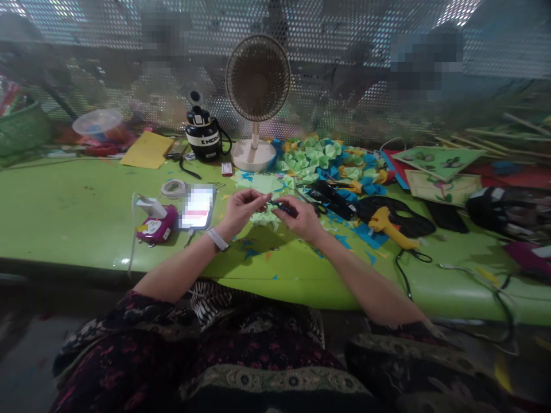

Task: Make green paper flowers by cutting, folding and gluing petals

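Note:
My left hand (pixel 241 210) hovers over the green table (pixel 77 212), fingers pinched together at a small piece I cannot make out. My right hand (pixel 301 218) is closed round a small dark tool (pixel 284 209) whose tip points toward the left fingers. Under both hands lies a pale green folded paper piece (pixel 264 218). A watch sits on my left wrist.
A phone (pixel 197 207), tape roll (pixel 174 187) and pink gadget (pixel 157 226) lie left of my hands. A small fan (pixel 257 97) and black jug (pixel 203 135) stand behind. Folded green and blue paper (pixel 322 160) is piled right, beside a yellow glue gun (pixel 390 226) with its cable.

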{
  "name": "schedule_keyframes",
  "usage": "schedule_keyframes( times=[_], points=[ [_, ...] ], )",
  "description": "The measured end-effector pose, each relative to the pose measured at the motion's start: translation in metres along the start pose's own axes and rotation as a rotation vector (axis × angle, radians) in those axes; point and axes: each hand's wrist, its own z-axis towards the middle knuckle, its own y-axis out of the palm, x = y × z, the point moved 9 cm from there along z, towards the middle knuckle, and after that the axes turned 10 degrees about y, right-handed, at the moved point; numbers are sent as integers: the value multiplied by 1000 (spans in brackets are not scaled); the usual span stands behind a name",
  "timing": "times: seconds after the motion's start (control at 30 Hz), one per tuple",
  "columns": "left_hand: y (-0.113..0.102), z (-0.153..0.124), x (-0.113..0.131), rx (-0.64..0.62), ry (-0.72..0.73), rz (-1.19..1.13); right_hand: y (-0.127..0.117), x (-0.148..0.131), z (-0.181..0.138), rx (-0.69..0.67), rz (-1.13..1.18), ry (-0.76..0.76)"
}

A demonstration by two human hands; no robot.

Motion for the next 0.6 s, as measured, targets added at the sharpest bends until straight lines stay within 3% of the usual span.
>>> schedule_keyframes(
  times=[0.6],
  points=[
    [4, -3, 2, -45, 25, -27, 3, 2, 2, -56, 6, -24]
  ],
)
